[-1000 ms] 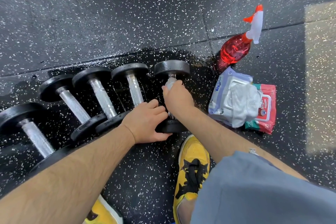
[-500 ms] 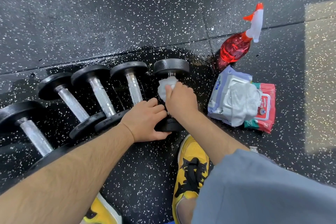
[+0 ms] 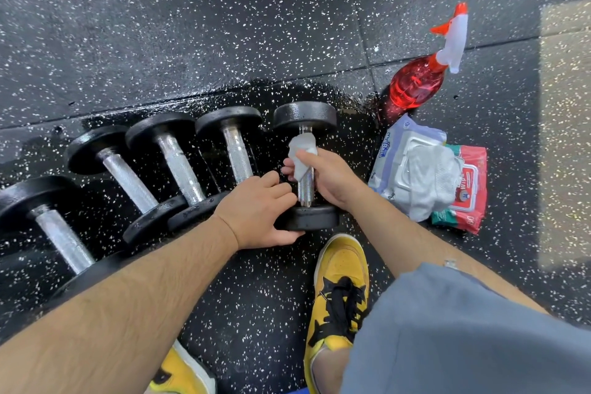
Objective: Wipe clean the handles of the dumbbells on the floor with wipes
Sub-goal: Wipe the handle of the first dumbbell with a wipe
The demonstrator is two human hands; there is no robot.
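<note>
Wet speckled floor (image 3: 224,25) carries five dumbbells (image 3: 179,163) in a row, and at the rightmost dumbbell (image 3: 305,115) the right hand (image 3: 332,179) curls its fingers (image 3: 289,170) and a wipe (image 3: 302,153) round the handle (image 3: 305,190) while the left hand (image 3: 256,214) grips its near weight, so I'd say this one is mid-wipe, the other four unclear.

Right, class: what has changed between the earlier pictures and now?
The right hand, gripping the wipe, slid slightly down the handle of the rightmost dumbbell towards the person, baring its near part. Nothing taken or released. The left hand still holds the near head; other dumbbells, spray bottle and wipe packs unmoved.
</note>
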